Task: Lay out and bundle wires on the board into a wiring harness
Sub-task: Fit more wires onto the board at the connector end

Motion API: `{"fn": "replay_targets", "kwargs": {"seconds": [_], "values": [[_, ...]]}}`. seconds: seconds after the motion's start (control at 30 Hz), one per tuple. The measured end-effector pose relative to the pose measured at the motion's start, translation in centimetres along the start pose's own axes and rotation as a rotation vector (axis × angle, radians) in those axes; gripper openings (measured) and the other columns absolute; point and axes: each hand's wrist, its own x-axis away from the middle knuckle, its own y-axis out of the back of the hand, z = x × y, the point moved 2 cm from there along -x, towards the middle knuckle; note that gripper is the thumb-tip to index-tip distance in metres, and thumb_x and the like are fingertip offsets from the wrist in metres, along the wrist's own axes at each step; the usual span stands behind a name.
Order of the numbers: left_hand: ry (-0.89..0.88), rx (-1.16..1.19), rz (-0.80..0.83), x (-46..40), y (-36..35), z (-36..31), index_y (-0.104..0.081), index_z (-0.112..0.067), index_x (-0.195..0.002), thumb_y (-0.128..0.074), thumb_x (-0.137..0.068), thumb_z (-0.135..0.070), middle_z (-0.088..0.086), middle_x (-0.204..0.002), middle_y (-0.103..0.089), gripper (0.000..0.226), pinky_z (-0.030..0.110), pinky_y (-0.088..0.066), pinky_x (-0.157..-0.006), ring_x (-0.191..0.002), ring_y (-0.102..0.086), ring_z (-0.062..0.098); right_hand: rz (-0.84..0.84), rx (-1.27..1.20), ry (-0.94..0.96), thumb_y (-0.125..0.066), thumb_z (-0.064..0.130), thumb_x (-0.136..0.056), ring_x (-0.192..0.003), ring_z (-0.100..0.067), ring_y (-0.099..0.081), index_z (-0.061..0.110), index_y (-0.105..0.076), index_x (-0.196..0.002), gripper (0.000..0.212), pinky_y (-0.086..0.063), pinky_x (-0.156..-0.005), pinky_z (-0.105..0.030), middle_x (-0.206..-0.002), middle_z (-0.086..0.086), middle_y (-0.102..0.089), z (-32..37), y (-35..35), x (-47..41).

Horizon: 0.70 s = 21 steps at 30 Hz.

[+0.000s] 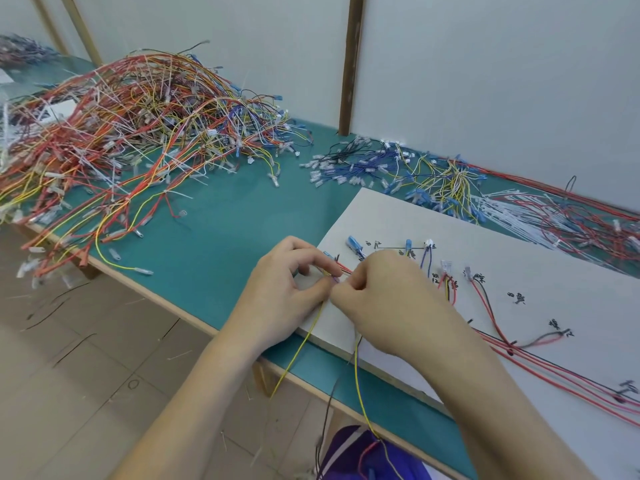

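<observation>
Head view: we pinch the wire bundle (341,271) between left hand (287,289) and right hand (381,299) at the white board (450,223) near corner; the bundle runs rightward along the board, loose yellow wire (298,351) tails overhanging the bench (221,237).

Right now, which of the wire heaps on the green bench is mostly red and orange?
The big tangled heap at the far left. The smaller heap along the wall behind the white board is mainly blue, black and yellow.
</observation>
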Motion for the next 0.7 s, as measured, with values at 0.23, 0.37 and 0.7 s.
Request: {"fn": "replay_targets", "kwargs": {"seconds": [0.23,0.37,0.7], "values": [[0.026,0.042,-0.006,-0.2,-0.1,0.0,-0.079,-0.037,-0.08,-0.082,-0.082,-0.016,-0.012,-0.101,-0.065,0.021,0.021,-0.046,-0.081,-0.094,-0.059,0.014,0.348,-0.548,-0.111,-0.05,0.053,-0.097,-0.066,-0.01,-0.059,0.014,-0.068,-0.087,0.044,-0.045,-0.063,-0.028,-0.079,0.003,-0.078,-1.2,-0.6,2.3],[0.019,0.036,-0.011,-0.2,-0.1,0.0,-0.079,-0.038,-0.081,-0.082,-0.082,-0.016,-0.013,-0.101,-0.065,0.022,0.016,-0.044,-0.077,-0.09,-0.058,0.013,0.463,-0.53,-0.053,-0.047,0.062,-0.098,-0.07,-0.005,-0.064,0.019,-0.066,-0.093,0.047,-0.049,-0.059,-0.023,-0.084,0.002,-0.08,-2.1,-0.2,4.3],[-0.001,0.005,-0.032,-0.1,-0.1,0.1,-0.079,-0.037,-0.082,-0.085,-0.082,-0.02,-0.017,-0.1,-0.065,0.018,0.012,-0.041,-0.072,-0.09,-0.058,0.012,0.534,-0.889,-0.164,-0.058,0.036,-0.082,-0.092,-0.024,-0.077,0.016,-0.06,-0.09,0.021,-0.058,-0.096,-0.043,-0.094,-0.004,-0.08,-2.4,-4.0,9.9]]}}
